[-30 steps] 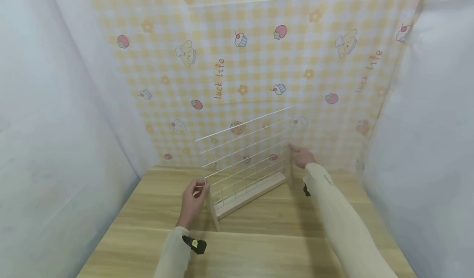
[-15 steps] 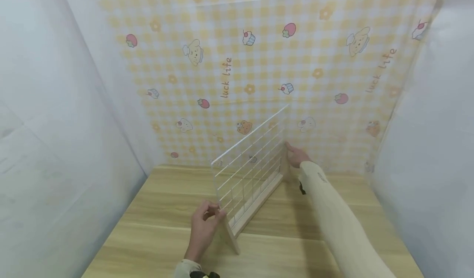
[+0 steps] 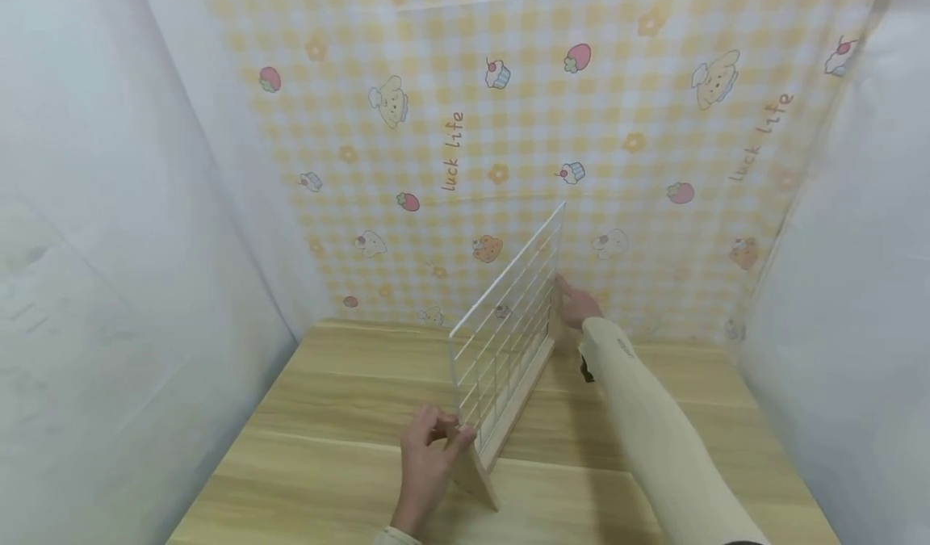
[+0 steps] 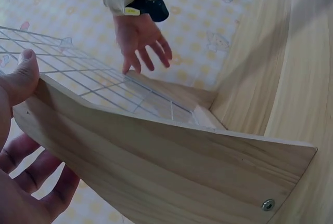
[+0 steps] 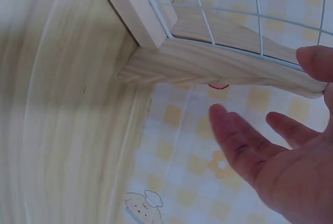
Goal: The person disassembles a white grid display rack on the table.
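Observation:
A wire grid rack (image 3: 508, 327) with wooden end panels and a wooden bottom rail (image 3: 520, 404) stands at an angle on the wooden table. My left hand (image 3: 429, 456) pinches the upper part of the near end panel (image 4: 171, 151), thumb on its upper edge and fingers beneath. A round metal screw head (image 4: 268, 205) shows low on that panel. At the far end, my right hand (image 3: 579, 304) holds the tip of the other end panel (image 5: 229, 63) at the thumb, with the remaining fingers (image 5: 244, 146) spread loosely below. Part of that grip is hidden.
Behind the rack hangs a yellow checked cloth (image 3: 450, 141) printed with cupcakes and strawberries. White fabric walls rise at the left (image 3: 131, 270) and right (image 3: 857, 311). The table (image 3: 312, 440) meets the cloth along its back edge.
The rack's left end has swung toward me and to the right along with my left hand, so the rack now points more front to back. My right hand has shifted only slightly.

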`<state>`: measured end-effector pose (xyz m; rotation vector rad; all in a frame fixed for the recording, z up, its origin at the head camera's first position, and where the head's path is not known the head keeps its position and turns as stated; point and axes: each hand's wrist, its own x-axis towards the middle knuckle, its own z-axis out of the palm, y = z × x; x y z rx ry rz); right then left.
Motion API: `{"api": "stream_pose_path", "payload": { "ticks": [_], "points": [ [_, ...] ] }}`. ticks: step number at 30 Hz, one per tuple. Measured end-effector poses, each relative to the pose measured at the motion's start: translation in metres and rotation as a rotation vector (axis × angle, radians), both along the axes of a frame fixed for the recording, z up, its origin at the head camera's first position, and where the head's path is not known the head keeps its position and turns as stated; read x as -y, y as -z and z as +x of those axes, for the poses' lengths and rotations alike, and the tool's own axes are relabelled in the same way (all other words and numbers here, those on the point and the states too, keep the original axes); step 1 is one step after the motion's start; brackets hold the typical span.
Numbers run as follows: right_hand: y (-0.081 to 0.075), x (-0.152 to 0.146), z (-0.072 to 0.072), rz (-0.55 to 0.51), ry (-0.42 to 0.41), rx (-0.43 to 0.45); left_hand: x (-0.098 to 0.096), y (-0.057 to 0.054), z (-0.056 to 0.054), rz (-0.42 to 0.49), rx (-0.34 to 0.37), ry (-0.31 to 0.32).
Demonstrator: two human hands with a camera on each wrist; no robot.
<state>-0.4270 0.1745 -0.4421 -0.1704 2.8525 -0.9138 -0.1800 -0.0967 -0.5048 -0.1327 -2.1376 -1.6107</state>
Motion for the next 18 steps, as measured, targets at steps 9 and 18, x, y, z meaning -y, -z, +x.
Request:
{"api": "stream_pose_path", "payload": {
  "ticks": [9, 18],
  "points": [
    [0.005, 0.002, 0.008, -0.059, -0.058, -0.105, -0.023, 0.005, 0.007, -0.046, -0.082, -0.027],
    [0.010, 0.008, 0.021, -0.172, -0.003, -0.102, -0.029, 0.010, 0.011, -0.045, -0.151, -0.061]
  ]
}}
